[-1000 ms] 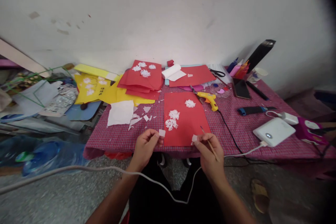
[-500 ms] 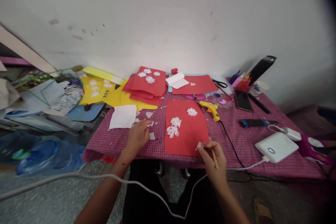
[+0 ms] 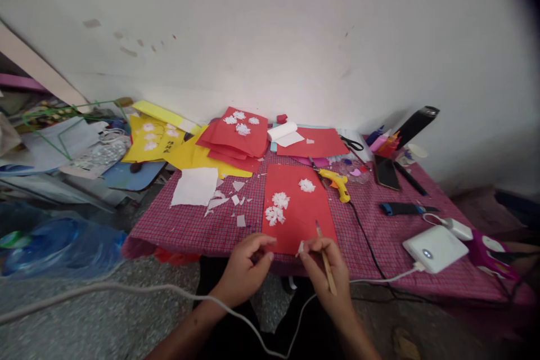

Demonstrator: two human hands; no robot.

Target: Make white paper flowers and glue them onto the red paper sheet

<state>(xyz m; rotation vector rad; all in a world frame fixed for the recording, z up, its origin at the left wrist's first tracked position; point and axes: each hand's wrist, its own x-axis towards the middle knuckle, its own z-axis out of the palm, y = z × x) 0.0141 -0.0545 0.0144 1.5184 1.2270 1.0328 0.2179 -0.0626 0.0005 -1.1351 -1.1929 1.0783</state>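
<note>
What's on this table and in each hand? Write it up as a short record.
left hand: open, nothing visible in it
right hand: holds thin stick and white paper bit
red sheet: bears three white paper clusters
left of sheet: white paper, loose scraps
right of sheet: yellow glue gun
far right: white power bank

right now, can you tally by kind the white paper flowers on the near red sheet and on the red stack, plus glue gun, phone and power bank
White flowers on the near red sheet: 3
White blooms on the red stack: 4
Glue gun: 1
Phone: 1
Power bank: 1
Total: 10
</note>
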